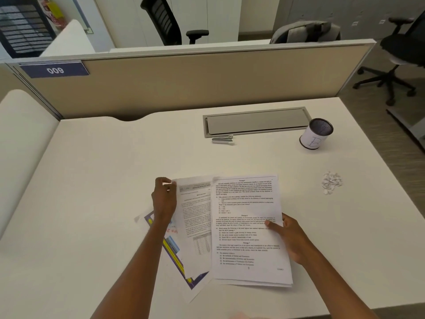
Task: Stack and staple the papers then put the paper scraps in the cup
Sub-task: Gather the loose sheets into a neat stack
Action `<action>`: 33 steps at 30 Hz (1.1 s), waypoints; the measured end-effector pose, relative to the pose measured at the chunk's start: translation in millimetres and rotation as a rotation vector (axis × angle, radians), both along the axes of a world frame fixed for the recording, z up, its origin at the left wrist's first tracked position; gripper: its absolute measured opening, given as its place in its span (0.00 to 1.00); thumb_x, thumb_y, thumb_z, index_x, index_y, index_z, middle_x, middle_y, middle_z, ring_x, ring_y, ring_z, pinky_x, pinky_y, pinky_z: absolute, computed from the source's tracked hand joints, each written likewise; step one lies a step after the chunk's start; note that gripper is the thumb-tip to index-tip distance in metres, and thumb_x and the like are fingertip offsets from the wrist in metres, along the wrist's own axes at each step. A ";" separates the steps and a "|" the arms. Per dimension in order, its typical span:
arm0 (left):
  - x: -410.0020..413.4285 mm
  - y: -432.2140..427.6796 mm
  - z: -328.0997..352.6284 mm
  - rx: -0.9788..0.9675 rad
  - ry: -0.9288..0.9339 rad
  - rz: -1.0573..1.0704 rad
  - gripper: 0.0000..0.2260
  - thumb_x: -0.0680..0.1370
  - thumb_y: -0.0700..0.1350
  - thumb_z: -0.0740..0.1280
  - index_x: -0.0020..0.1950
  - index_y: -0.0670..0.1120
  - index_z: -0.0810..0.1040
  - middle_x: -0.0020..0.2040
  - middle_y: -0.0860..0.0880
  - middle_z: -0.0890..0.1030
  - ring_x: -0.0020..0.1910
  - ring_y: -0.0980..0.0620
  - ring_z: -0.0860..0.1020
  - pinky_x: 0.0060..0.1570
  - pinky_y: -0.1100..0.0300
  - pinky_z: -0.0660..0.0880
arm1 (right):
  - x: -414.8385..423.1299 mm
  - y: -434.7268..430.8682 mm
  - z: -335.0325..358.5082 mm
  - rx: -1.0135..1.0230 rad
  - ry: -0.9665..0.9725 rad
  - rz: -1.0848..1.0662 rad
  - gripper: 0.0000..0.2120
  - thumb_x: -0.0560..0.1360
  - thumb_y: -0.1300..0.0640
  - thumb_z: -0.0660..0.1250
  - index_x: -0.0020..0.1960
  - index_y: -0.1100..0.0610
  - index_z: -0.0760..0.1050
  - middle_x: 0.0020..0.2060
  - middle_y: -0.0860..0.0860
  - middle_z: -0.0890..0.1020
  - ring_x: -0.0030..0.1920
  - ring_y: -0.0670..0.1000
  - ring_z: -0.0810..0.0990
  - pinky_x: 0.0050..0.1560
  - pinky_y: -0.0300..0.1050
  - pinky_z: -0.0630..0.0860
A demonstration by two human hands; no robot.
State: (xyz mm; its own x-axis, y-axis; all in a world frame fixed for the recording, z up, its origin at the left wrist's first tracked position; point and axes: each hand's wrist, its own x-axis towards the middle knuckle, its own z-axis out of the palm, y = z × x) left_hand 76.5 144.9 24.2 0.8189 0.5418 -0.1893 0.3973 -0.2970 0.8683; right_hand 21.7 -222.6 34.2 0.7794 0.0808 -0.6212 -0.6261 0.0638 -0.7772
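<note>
Printed papers lie on the white desk (96, 180) in front of me. My right hand (287, 236) holds a small stack of text pages (246, 226) by its right edge, thumb on top. My left hand (164, 199) pinches the top left corner of a second printed sheet (195, 217) that lies partly under the stack. Beneath that sheet a colourful page (174, 252) with purple and yellow sticks out at an angle. A silver stapler (222, 139) lies further back. The black mesh cup (316, 133) with a white label stands at the back right. A small heap of paper scraps (331, 181) lies to the right.
A grey cable-tray lid (257, 122) is set into the desk behind the stapler. A beige partition (184, 81) closes the far edge. Office chairs (400, 54) stand beyond and to the right of the desk.
</note>
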 end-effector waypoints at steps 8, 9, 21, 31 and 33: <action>-6.2 -47.4 -0.1 -0.402 0.061 -0.176 0.09 0.87 0.45 0.62 0.52 0.46 0.81 0.39 0.47 0.86 0.35 0.49 0.80 0.37 0.55 0.74 | 2.4 5.6 -0.9 0.009 -0.005 0.045 0.15 0.79 0.61 0.73 0.65 0.57 0.80 0.57 0.57 0.88 0.57 0.63 0.87 0.59 0.67 0.82; -8.5 -56.2 2.0 -0.412 0.059 -0.189 0.09 0.88 0.46 0.61 0.53 0.46 0.80 0.39 0.49 0.86 0.32 0.52 0.81 0.34 0.58 0.74 | 2.6 6.4 -1.8 0.010 -0.008 0.049 0.15 0.79 0.61 0.73 0.65 0.58 0.80 0.57 0.57 0.88 0.57 0.63 0.87 0.59 0.67 0.82; -29.2 -102.7 11.8 -0.586 -0.024 -0.245 0.08 0.85 0.45 0.69 0.63 0.47 0.83 0.54 0.43 0.90 0.50 0.39 0.89 0.52 0.36 0.86 | -8.0 20.2 -18.3 -0.179 -0.132 0.003 0.17 0.77 0.59 0.76 0.64 0.52 0.78 0.59 0.54 0.87 0.54 0.53 0.88 0.58 0.55 0.84; -32.8 -86.0 27.2 -0.845 -0.168 -0.222 0.13 0.85 0.42 0.68 0.70 0.43 0.78 0.61 0.38 0.87 0.55 0.35 0.88 0.51 0.39 0.86 | 16.9 2.8 11.5 -0.012 -0.167 0.170 0.26 0.75 0.55 0.77 0.71 0.53 0.76 0.62 0.53 0.86 0.61 0.57 0.86 0.66 0.63 0.80; -32.8 -79.9 28.9 -0.852 -0.171 -0.167 0.14 0.84 0.42 0.69 0.69 0.42 0.78 0.61 0.39 0.88 0.55 0.36 0.88 0.51 0.38 0.86 | 13.8 12.0 10.4 0.012 -0.162 0.214 0.20 0.77 0.56 0.75 0.68 0.55 0.79 0.61 0.54 0.87 0.61 0.57 0.86 0.66 0.63 0.79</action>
